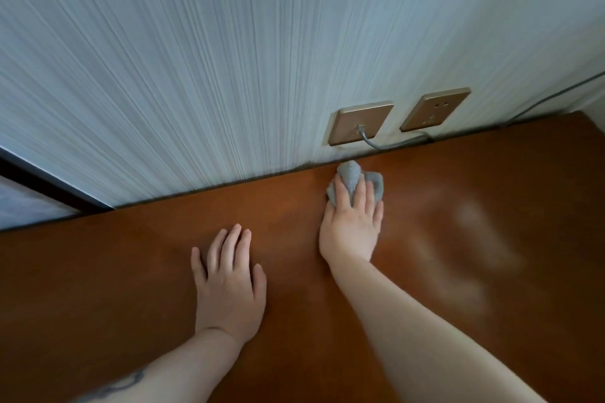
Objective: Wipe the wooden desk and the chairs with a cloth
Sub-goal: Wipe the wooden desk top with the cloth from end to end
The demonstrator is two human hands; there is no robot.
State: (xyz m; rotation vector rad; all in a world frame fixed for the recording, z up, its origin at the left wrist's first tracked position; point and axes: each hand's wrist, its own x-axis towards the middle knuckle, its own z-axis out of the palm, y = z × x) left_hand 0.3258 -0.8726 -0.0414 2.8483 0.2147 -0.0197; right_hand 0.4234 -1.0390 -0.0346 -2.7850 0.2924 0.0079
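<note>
Wooden desk (pixel 114 288): reddish-brown top, set against a pale, finely striped wall (pixel 163 75); faint pale smears on the surface to the right of the arms. Cloth (pixel 355 181): grey, bunched, lying on the desk close to its back edge, just below the wall plates. Right hand (pixel 352 226): palm down on the cloth, fingers straight and pressing it to the wood, part of the cloth showing past the fingertips. Left hand (pixel 229 285): flat on the bare desk, fingers straight and slightly spread, holding nothing, apart from the cloth. Two bronze-coloured wall plates: left plate (pixel 360 123) with a grey cable (pixel 393 142) plugged in, running right along the desk's back edge; right plate (pixel 435 109) a socket.
</note>
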